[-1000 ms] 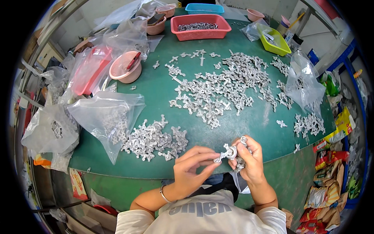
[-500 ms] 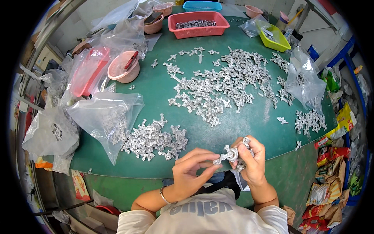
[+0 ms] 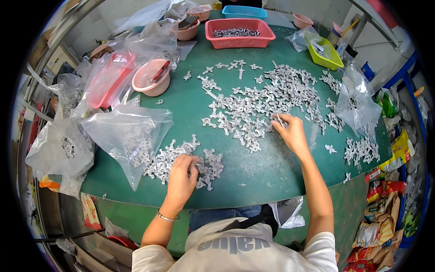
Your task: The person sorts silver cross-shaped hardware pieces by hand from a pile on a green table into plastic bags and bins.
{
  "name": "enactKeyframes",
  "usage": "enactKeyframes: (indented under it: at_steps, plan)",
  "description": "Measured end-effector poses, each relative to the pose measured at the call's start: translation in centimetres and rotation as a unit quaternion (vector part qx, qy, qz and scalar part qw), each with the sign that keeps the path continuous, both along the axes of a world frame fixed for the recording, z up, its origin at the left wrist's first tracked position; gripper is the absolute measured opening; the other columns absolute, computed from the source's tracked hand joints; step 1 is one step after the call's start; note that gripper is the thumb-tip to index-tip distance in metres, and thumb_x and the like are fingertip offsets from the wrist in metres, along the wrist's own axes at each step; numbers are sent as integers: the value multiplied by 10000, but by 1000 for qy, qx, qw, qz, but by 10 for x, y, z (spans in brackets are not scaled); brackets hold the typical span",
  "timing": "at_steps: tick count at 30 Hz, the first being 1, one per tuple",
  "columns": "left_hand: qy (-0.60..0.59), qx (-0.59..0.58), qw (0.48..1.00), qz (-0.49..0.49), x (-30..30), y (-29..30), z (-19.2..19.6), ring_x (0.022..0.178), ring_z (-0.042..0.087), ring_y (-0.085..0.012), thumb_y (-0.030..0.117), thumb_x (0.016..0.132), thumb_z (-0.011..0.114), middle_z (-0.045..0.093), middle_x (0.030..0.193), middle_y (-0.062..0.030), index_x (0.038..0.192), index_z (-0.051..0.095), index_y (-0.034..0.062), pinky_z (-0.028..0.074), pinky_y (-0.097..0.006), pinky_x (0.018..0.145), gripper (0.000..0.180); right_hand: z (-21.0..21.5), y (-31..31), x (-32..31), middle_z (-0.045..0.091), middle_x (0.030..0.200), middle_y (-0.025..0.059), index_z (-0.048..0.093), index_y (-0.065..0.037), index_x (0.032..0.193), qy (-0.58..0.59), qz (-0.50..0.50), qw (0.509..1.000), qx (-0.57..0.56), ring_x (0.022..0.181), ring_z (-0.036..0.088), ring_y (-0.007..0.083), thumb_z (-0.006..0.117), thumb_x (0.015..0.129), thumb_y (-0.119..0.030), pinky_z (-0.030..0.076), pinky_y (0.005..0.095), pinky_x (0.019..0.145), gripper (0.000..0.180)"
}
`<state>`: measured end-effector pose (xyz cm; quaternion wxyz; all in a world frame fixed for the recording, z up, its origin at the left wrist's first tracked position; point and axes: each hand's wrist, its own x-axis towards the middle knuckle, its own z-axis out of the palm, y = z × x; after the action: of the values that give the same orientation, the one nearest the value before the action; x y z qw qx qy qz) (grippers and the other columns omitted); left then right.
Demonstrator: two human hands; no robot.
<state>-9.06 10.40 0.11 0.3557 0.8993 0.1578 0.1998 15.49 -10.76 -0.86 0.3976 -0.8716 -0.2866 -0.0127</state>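
My left hand [image 3: 182, 176] is over the smaller pile of silvery cast metal parts [image 3: 210, 165] at the front left of the table. Its fingers are curled together among the parts, and what lies between them is hidden. Farther out, my right hand [image 3: 291, 132] pinches a small silvery metal piece [image 3: 279, 120] between thumb and fingers. That hand is at the near right edge of the large spread of metal parts [image 3: 249, 102], each small with knobbed, curved arms. One tiny metal piece [image 3: 242, 184] lies alone near the front edge.
A red tray [image 3: 240, 43] of metal rings stands at the back of the green table [image 3: 190, 113]. A pink bowl [image 3: 152, 86] with a red-handled tool sits left, beside clear plastic bags [image 3: 129, 131] of parts. A yellow-green basket [image 3: 326, 56] and another bag [image 3: 358, 102] are right.
My hands, which were together at the front edge holding metal parts, have separated. The left has gone to the smaller pile, the right forward to the large spread. The view has shifted slightly.
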Motion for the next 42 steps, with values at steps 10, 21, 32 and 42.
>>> enactKeyframes:
  at_steps: [10,21,32,42]
  plan:
    - [-43,73,996,36,7,-13,8,865,498,-326,-78,730,546,491,951,-160,974,564,-12,413,-387,764,253,-15,70,34,624,776,200,597,-6,723,-243,59,926,-282,688,630,353,544,700,-9,506,431,584,58]
    - [-39,-134,986,-92,5,-32,33,829,531,-204,-39,779,581,536,969,-111,1076,551,7,437,-286,731,302,41,-3,-23,564,638,41,586,-9,852,260,-10,931,257,485,504,120,603,854,-153,394,259,433,145]
    - [-36,-608,771,-189,31,-71,36,748,593,-155,68,890,539,621,925,-137,1107,536,-21,499,-278,646,234,51,-25,-120,577,709,66,568,30,917,437,79,800,403,517,504,92,573,865,-60,406,223,446,104]
    - [-48,-645,743,-169,23,-73,36,694,598,-158,60,886,551,635,872,-128,1014,585,-43,499,-280,656,168,59,-29,-137,590,716,82,570,47,926,428,91,803,405,517,511,95,553,871,-54,413,221,455,116]
